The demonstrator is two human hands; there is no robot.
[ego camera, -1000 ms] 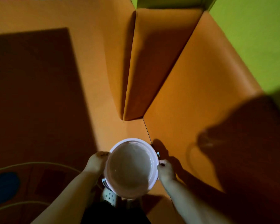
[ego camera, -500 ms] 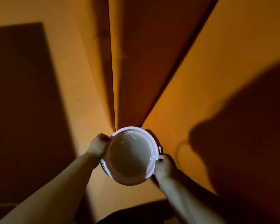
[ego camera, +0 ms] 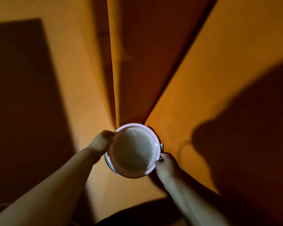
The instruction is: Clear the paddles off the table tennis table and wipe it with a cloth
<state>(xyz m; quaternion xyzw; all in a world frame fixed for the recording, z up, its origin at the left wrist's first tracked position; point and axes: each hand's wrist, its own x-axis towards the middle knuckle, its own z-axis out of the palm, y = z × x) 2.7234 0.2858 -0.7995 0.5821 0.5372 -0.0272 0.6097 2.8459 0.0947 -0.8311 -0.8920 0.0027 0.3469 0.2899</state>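
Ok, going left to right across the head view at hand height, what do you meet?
Left hand → pink basin, gripped at its rim on both sides → right hand.

1. We list a basin (ego camera: 132, 126): pale pink along its rim, its inside a plain greyish white, with no pattern we can make out.
2. Under its left edge we note a thin blue band (ego camera: 106, 162); we cannot tell what it belongs to.
3. We record the left panel (ego camera: 82, 75) and the right panel (ego camera: 219, 62) as plain, unpatterned orange.
4. We enter the middle strip (ego camera: 145, 62) between them as dark reddish brown.
5. We log two broad dark brown shadows, one on the left (ego camera: 23, 95) and one on the right (ego camera: 252, 136).
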